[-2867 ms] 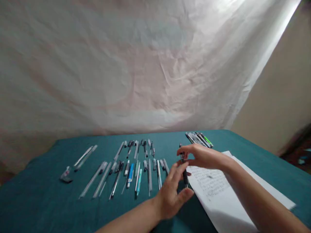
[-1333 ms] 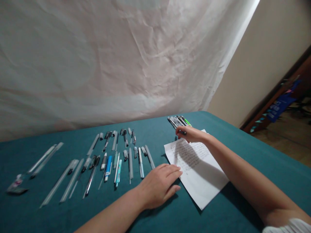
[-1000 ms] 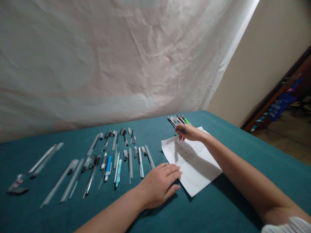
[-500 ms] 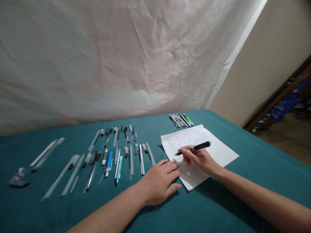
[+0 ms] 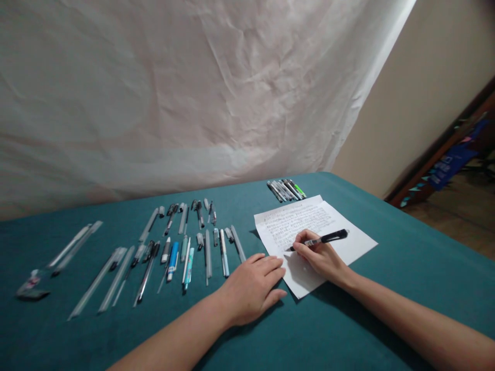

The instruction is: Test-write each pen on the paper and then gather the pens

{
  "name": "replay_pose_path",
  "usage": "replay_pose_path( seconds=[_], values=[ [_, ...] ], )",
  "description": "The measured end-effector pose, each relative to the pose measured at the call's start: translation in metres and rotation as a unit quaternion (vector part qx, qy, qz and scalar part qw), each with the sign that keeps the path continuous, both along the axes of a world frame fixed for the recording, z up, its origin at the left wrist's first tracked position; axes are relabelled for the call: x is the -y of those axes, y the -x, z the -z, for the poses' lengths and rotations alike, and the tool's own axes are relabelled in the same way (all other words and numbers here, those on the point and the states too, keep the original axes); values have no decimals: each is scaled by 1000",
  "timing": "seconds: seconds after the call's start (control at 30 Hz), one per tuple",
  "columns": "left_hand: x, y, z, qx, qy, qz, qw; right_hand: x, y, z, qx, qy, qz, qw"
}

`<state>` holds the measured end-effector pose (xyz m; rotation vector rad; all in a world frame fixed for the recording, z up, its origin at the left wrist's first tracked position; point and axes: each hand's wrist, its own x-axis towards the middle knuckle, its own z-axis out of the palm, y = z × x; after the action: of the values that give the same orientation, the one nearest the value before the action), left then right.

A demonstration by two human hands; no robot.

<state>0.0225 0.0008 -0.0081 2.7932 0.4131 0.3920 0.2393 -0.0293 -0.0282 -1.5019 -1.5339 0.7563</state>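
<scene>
My right hand [image 5: 320, 256] grips a black pen [image 5: 320, 239], its tip resting on a white sheet of paper [image 5: 350, 238] with handwriting across its upper part. Flat on the teal tablecloth [image 5: 116, 340] lies my left hand [image 5: 253, 288], fingers stretched out, fingertips at the sheet's left corner. Just left of that hand lie several pens, caps and clear barrels in rows [image 5: 185, 242].
A small bundle of pens, one green [image 5: 286, 189], sits at the table's far edge beyond the paper. Two clear tubes [image 5: 75, 243] and a small packet [image 5: 31, 286] lie at the far left. A creased white cloth [image 5: 193, 93] hangs behind the table.
My right hand brought a black pen back from the far bundle and set its tip on the paper. The sheet turned and slid slightly. My left hand stayed flat.
</scene>
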Motion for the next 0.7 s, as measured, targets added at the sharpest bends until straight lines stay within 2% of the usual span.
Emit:
replay_pose_path(
  seconds=[0.23, 0.43, 0.7],
  values=[
    [0, 0, 2, 8, 0, 1, 1000, 0, 5, -1, 31, -11, 18, 999],
    [-1, 0, 2, 7, 0, 0, 1000, 2, 5, -1, 82, -45, -5, 996],
    [0, 0, 0, -5, -1, 0, 1000, 1, 3, 2, 81, -46, -4, 996]
  ],
)
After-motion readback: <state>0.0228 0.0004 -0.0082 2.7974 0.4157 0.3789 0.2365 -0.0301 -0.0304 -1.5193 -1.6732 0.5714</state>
